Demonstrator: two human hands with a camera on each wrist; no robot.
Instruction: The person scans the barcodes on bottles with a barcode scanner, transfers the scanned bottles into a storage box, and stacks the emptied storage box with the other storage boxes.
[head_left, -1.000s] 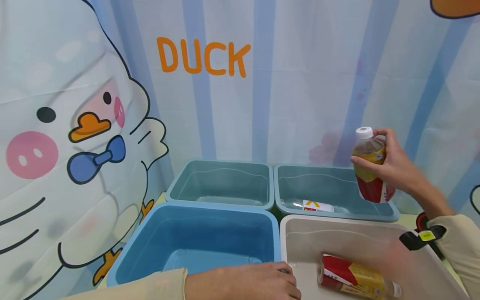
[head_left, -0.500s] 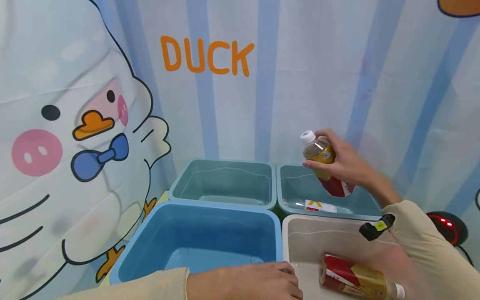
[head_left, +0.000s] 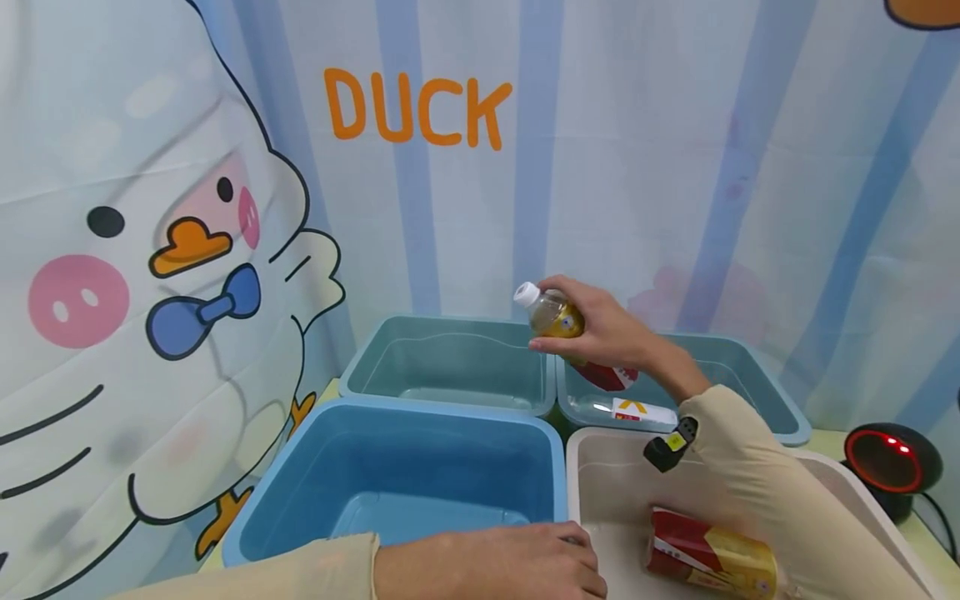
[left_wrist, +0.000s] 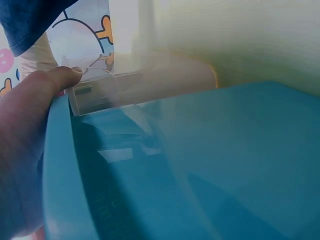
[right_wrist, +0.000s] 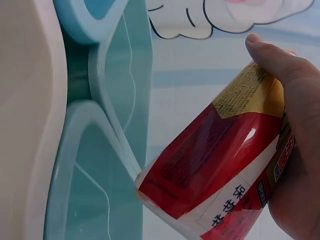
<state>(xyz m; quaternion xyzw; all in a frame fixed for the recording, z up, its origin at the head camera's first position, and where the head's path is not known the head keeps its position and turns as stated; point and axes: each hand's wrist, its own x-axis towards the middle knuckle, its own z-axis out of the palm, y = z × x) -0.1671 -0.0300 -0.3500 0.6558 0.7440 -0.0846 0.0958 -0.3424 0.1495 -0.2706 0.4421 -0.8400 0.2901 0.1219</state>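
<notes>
My right hand (head_left: pixel 592 325) grips a plastic drink bottle (head_left: pixel 553 315) with a white cap and a yellow-and-red label. The bottle is tilted, its cap towards the upper left, above the two teal bins at the back. Close up in the right wrist view, the bottle's red base (right_wrist: pixel 200 170) points down and left. My left hand (head_left: pixel 495 562) rests near the edge between the blue bin (head_left: pixel 558 467) and the beige bin (head_left: pixel 573 483). In the left wrist view the thumb (left_wrist: pixel 65 76) lies by a blue rim; the other fingers are hidden there.
A similar bottle (head_left: pixel 712 554) lies in the beige bin, partly behind my right sleeve. The back right teal bin (head_left: pixel 780 408) holds a bottle with a white label (head_left: pixel 643 412). Left of it stands another teal bin (head_left: pixel 352 367). A black device with red lights (head_left: pixel 892 458) stands at right.
My right hand has carried the bottle leftwards and slightly down, from above the right teal bin to near the divide between both teal bins, tilting it more. The left hand stays put.
</notes>
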